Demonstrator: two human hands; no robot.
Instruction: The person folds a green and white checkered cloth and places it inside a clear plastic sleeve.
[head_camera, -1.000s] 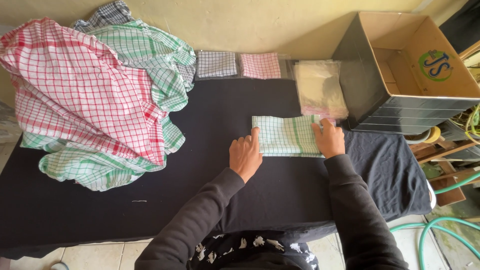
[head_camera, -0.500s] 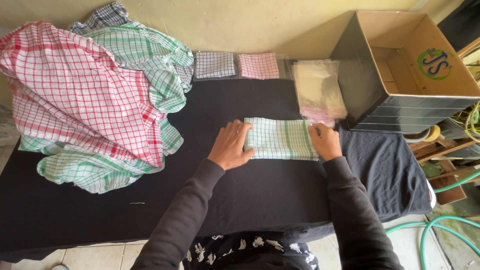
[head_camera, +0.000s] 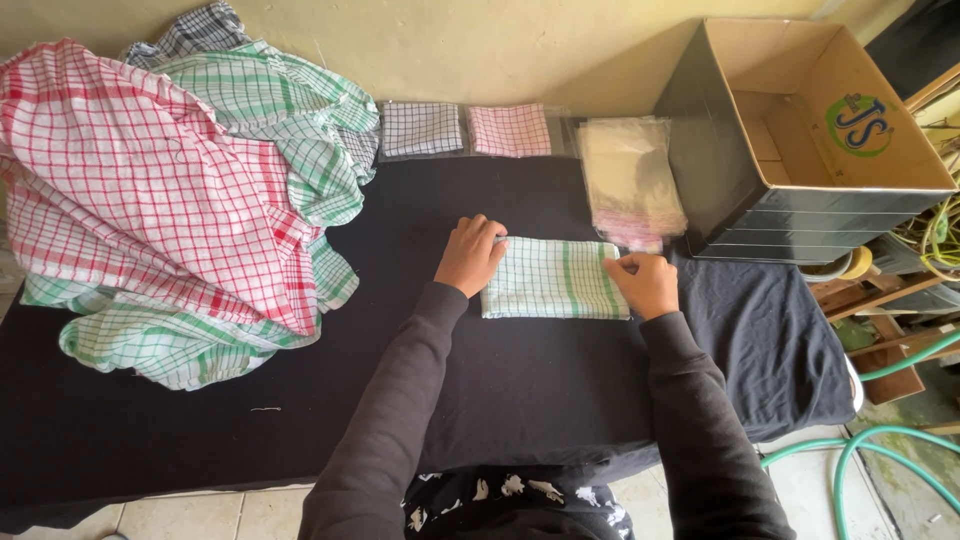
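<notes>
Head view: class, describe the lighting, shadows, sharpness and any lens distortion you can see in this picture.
Head view: soft, even daylight, no glare; only faint shadows under the left hand and right hand on the folded green-checked cloth; checks on the cloth pile read sharp; wide lens splays the cardboard box at the edge.

The folded cloth (head_camera: 555, 278) is pale green-white, checked with fine lines and crossed by broader green stripes. The surface (head_camera: 200, 430) is covered in plain black. On the heap, the top cloth (head_camera: 130, 190) is white with a red check; beneath it lie green-checked cloths (head_camera: 270, 110) and a blue-grey check (head_camera: 195, 28). By the wall sit a dark blue-checked packet (head_camera: 421, 128) and a pink-checked packet (head_camera: 511, 129). The bags (head_camera: 630, 175) are clear with a creamy tint. The box (head_camera: 800, 130) is black outside, brown inside. The sleeves (head_camera: 400, 420) are black. The wall (head_camera: 500, 40) is pale yellow. The hose (head_camera: 870, 450) is green.
</notes>
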